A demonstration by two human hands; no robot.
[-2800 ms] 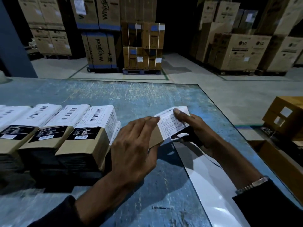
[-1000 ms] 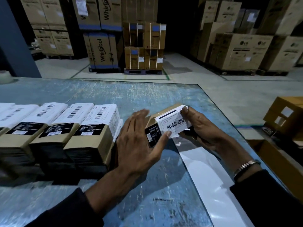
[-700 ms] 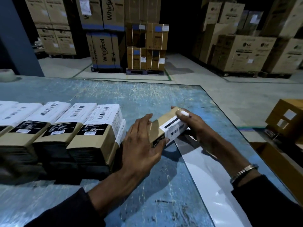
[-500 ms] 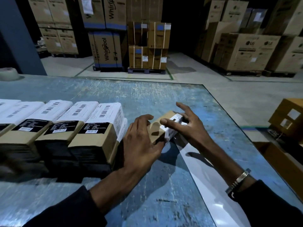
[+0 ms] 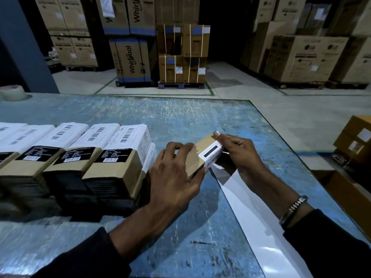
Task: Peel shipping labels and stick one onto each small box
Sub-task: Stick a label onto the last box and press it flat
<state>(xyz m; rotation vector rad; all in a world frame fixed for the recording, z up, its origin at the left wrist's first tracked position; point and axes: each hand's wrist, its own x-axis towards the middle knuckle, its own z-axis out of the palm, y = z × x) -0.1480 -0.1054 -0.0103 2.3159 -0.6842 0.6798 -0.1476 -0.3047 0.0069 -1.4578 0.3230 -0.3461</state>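
A small brown box sits tilted on the blue table, held between both hands. My left hand grips its near left side, thumb at the front corner. My right hand curls over its far right end, one fingertip on the top edge. A white shipping label with a black bar wraps the box's right end. To the left stands a row of several small boxes with white barcode labels on top. A white backing sheet lies under my right forearm.
A tape roll sits at the table's far left corner. Right of the table edge stand brown cartons and an open carton. Large stacked cartons on pallets fill the warehouse floor beyond.
The label went from held above the box to wrapped onto its right end. The box was turned so its brown side faces up, and my right hand now curls over its far end.
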